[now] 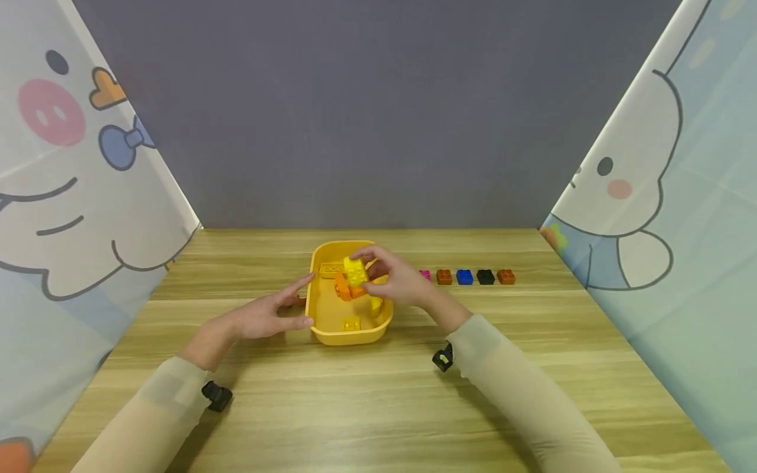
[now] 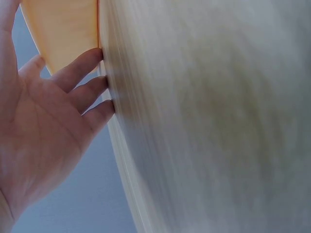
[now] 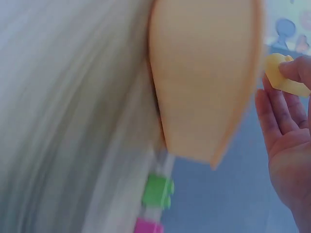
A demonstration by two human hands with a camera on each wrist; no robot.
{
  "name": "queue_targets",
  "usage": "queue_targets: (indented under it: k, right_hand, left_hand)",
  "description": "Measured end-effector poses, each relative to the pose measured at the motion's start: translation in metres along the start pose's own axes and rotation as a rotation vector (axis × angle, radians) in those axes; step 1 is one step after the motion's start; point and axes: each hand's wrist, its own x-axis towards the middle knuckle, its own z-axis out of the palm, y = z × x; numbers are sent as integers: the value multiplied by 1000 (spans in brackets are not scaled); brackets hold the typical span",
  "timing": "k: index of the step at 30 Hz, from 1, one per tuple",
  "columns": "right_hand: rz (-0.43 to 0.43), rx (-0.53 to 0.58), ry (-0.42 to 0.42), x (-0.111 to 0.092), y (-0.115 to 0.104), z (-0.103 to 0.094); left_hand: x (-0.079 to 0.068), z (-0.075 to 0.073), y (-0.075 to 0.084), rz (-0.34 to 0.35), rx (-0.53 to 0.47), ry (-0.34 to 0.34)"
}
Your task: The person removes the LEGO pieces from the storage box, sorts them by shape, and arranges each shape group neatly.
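A yellow toy brick [image 1: 355, 270] is pinched between the thumb and fingers of my right hand [image 1: 399, 281], above a yellow-orange plastic tray [image 1: 349, 338]. The right wrist view shows the same yellow brick [image 3: 282, 73] in the fingertips, past the tray's rim. My left hand [image 1: 266, 316] is spread at the tray's left side, thumb and fingertips at its rim. Inside the tray lie orange bricks [image 1: 341, 288], a long yellow-orange brick [image 1: 330, 270] at the back and a small yellow brick [image 1: 351, 324] near the front. Another yellow brick [image 1: 375, 304] sits by the right wall.
Right of the tray, a row of bricks runs along the wooden table [image 1: 331, 407]: pink [image 1: 425, 274], brown-orange [image 1: 444, 276], blue [image 1: 464, 276], black [image 1: 485, 276] and another brown-orange one [image 1: 506, 276]. A green brick [image 3: 156, 191] shows in the right wrist view. A grey panel [image 1: 372, 118] stands behind.
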Motion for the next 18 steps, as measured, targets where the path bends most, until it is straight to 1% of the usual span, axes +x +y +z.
queue_targets:
  k: [3,5,10,14,18]
  right_hand:
    - [6,26,53,-17,1,-21]
    - [26,46,89,-29,5,-34]
    - [130,75,162,-58,18,-57]
    - [194,62,164,-73,29,-65]
    - [255,15,131,-80,40,-66]
  left_hand:
    - [0,-1,2,3,-1,0]
    - [-1,-1,3,0,-1,-1]
    - [-1,-2,4,-5,-3,-5]
    - [-1,-2,3,-6,-4,-7]
    - [-1,-1,3,-4,2,-6]
